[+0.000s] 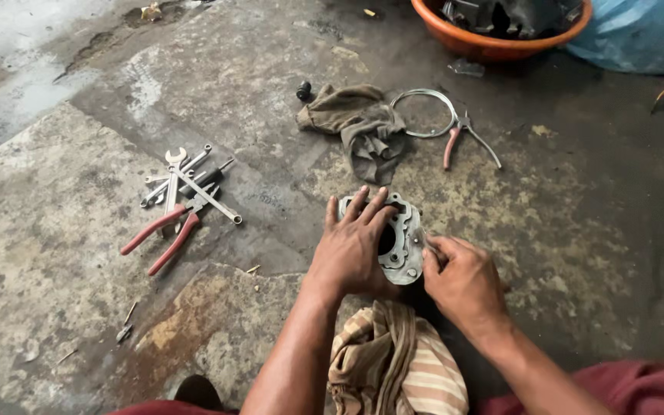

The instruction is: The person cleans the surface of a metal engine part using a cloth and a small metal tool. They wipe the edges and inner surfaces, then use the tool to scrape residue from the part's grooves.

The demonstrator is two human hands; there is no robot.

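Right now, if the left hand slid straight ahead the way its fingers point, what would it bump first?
Probably the crumpled grey rag. The left hand lies on the metal engine part, fingers pointing up-floor toward it; depth is hard to judge.

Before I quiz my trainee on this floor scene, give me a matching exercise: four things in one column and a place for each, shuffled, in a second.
Things:
1. metal part
2. red pliers
3. grey rag
4. orange basin

Places:
A. top edge, right of centre
B. under the left hand, with the right hand at its edge
C. on the floor above the hands, beside a wire ring
D. left, among wrenches

Pairs: 1-B, 2-D, 3-C, 4-A
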